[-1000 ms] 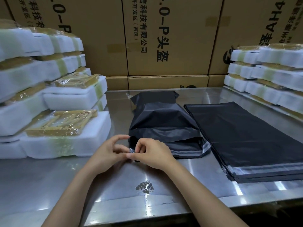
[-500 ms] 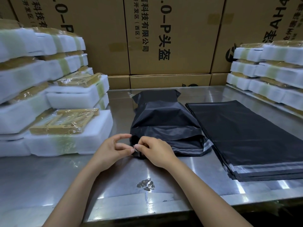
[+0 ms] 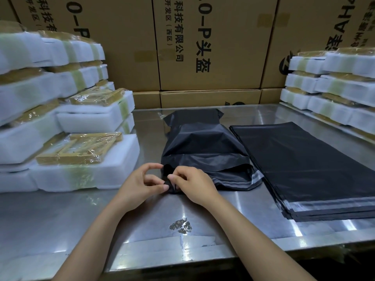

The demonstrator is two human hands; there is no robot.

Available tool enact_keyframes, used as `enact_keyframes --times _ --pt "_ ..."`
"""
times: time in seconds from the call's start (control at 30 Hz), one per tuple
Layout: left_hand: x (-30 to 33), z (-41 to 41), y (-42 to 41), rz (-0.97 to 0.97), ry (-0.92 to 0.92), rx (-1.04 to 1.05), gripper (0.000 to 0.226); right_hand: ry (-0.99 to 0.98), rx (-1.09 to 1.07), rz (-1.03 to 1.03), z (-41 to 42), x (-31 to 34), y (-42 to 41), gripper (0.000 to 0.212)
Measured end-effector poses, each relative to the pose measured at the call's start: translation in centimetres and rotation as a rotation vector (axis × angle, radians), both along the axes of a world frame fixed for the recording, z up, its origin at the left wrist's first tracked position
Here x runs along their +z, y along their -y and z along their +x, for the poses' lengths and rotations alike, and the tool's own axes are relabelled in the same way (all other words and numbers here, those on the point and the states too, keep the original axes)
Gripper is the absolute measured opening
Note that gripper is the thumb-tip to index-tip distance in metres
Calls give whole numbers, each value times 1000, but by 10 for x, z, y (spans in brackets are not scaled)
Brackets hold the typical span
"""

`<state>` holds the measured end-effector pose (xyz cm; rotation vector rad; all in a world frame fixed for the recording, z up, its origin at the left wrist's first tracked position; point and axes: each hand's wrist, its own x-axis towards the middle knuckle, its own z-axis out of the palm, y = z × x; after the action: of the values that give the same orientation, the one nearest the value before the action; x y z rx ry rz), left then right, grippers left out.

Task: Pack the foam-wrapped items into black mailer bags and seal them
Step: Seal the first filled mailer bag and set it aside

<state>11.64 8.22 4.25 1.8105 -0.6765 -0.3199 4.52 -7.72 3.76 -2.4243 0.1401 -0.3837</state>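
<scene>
Foam-wrapped items [image 3: 81, 159] and spare mailer bags [image 3: 304, 169] flank filled bag [image 3: 203, 147].

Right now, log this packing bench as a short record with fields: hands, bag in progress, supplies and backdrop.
left hand: pinches the near corner of the filled bag
right hand: pinches the same corner
filled bag: black, bulging, flap end toward the person, not sealed yet
empty bags: flat stack, right of the filled bag
foam-wrapped items: stacked left; a second stack far right
table: shiny metal
backdrop: cardboard boxes
</scene>
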Motion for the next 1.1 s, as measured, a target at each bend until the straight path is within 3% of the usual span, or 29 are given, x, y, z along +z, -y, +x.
enact_keyframes --times 0.07,0.1,0.2,0.23,0.27,0.3,0.33,0.4,0.47,0.57,0.63,0.7,0.83,0.93,1.0,1.1 --pt "1 1 -1 -10 -8 17 45 62 -35 145 0 2 4 28" --pt "1 1 -1 -11 -11 20 44 109 -85 312 1 5 7 29" --pt "0 0 -3 20 -5 3 41 179 -288 1165 -3 21 26 32" --pt "0 0 -3 32 0 -4 39 192 -342 1360 -6 23 36 33" --pt "0 0 -3 40 6 -9 38 180 -383 1415 -10 24 46 35" --pt "-1 0 -4 46 12 -11 38 147 -411 1341 -15 23 57 36" --pt "-1 0 -4 48 17 -12 38 99 -441 1141 -21 21 65 35" --pt "-1 2 -4 53 33 -15 38 -26 -443 545 -38 17 79 37" --pt "-2 4 -3 69 55 -21 38 -176 -435 88 -56 17 91 45" --pt "-3 4 -1 81 64 -25 38 -474 -410 -238 -69 26 101 62" --pt "-3 3 0 84 66 -26 38 -543 -352 -262 -69 31 107 59" --pt "-4 1 0 88 73 -30 38 -468 -302 -16 -70 36 110 52" --pt "-1 -1 0 95 91 -33 37 -11 -443 1078 -70 33 111 32" --pt "1 0 -1 110 99 -32 38 306 -428 1467 -77 28 117 24" --pt "1 0 -1 109 98 -29 38 469 -429 1705 -88 25 126 31" --pt "-1 -1 0 109 109 -25 38 609 -386 1908 -108 25 138 41"
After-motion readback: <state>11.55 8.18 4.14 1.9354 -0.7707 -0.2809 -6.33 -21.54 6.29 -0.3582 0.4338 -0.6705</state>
